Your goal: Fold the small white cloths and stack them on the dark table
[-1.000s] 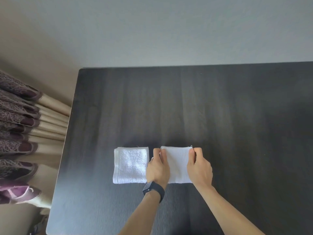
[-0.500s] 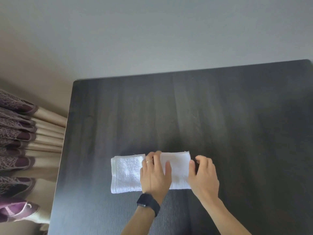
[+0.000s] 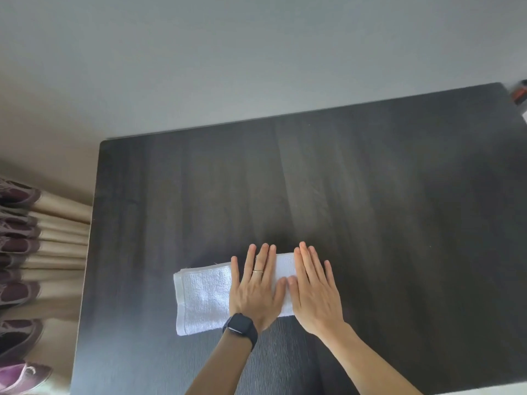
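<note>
Two folded small white cloths lie side by side on the dark table (image 3: 370, 195). The left cloth (image 3: 204, 300) is in plain view, its right edge under my left hand. The right cloth (image 3: 285, 266) is mostly covered by both hands; only a strip shows between them. My left hand (image 3: 255, 289), with a ring and a black watch on the wrist, lies flat with straight fingers across the seam between the two cloths. My right hand (image 3: 313, 289) presses flat on the right cloth's right side, fingers straight and together.
A patterned curtain (image 3: 34, 252) hangs beyond the table's left edge. A small dark and orange object (image 3: 520, 94) sits off the far right corner. The wall runs along the table's far edge.
Both hands went from pinching the right cloth's far corners to lying flat on it. The right cloth now sits against the left cloth. The camera view tilted.
</note>
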Tool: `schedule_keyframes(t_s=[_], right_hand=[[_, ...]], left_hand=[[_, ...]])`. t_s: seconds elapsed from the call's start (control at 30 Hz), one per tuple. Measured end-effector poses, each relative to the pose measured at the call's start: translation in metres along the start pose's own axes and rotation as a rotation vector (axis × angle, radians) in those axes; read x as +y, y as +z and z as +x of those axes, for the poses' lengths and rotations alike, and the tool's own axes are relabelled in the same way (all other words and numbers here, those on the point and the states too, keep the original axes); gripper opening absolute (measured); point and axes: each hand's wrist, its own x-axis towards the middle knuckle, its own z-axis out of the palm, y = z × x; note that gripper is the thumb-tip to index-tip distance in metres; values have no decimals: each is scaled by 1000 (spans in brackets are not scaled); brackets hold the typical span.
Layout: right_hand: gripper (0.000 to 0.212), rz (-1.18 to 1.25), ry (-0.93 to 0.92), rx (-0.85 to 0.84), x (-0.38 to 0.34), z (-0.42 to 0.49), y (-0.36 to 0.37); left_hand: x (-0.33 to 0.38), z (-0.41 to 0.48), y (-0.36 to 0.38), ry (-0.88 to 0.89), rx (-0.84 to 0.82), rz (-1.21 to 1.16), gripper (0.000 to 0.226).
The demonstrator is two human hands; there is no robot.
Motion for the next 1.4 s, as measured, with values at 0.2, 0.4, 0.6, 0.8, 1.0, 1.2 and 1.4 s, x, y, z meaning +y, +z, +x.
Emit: schedule_keyframes(t_s=[0.2,0.4,0.6,0.8,1.0,1.2,1.4], right_hand=[[59,98,28,-57,1,-1,3],[58,155,14,-111,4,-8,-37],[47,286,167,144,76,-99,-84],[37,363,470,386,200,-239,-137],[38,277,704,593,342,-426,-205],[38,122,982,824,463,-613,-269],[44,23,1170,1062,544,-766,-330]], left_hand=[[2,3,2,15,-40,14,68],[15,9,-28,1,-151,188,67],[71,-12,-73,9,-136,170,73],[221,-58,-75,227,-145,105,71],[466,-145,-49,603,-146,47,66],[713,-255,-46,1027,-125,-76,64],[905,-353,-56,1335,-69,-185,62]])
